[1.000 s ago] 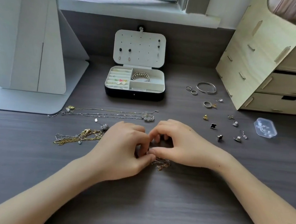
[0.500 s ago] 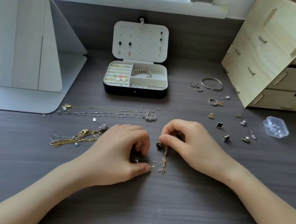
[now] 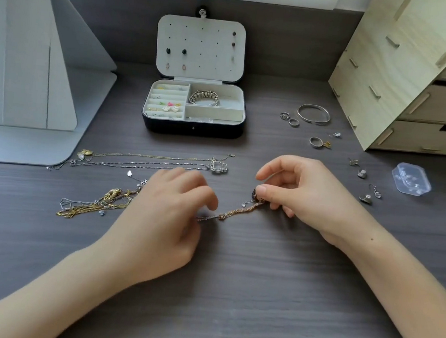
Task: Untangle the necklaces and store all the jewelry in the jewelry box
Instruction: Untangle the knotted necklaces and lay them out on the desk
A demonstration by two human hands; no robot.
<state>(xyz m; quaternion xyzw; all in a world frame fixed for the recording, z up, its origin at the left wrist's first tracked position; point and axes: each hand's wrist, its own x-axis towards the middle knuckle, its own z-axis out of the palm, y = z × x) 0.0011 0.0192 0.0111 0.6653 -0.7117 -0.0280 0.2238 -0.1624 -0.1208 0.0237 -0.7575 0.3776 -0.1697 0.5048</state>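
Obs.: the rose-gold chain (image 3: 235,212) lies stretched on the table (image 3: 231,292) between the two hands. Its long axis runs slantwise, from the right-hand pinch toward the left hand and a little nearer the person.

Right hand (image 3: 303,198): thumb and forefinger closed in a fine pinch on the chain's end, at the dark pendant (image 3: 255,194). The other fingers are curled loosely and clear of it.

Left hand (image 3: 162,217): fingers curled down over the chain's other end. The picture is blurred there and the contact is hidden, but the strand runs straight in under the fingertips, so I judge it pinched.

Knot (image 3: 222,216): a small clump on the strand between the grips, nearer the left hand than the right.

Judgement: the next move turns on that knot. Pulling along the axis would tighten it, so the left fingers, being closer, are better placed to pick it loose while the right hand gives slack.

Outward: a gold-and-silver tangle (image 3: 96,204) lies just beyond the left hand's outer side, not yet sorted. The jewelry box (image 3: 193,130) stands open, well apart, past the left grip and away from the person.
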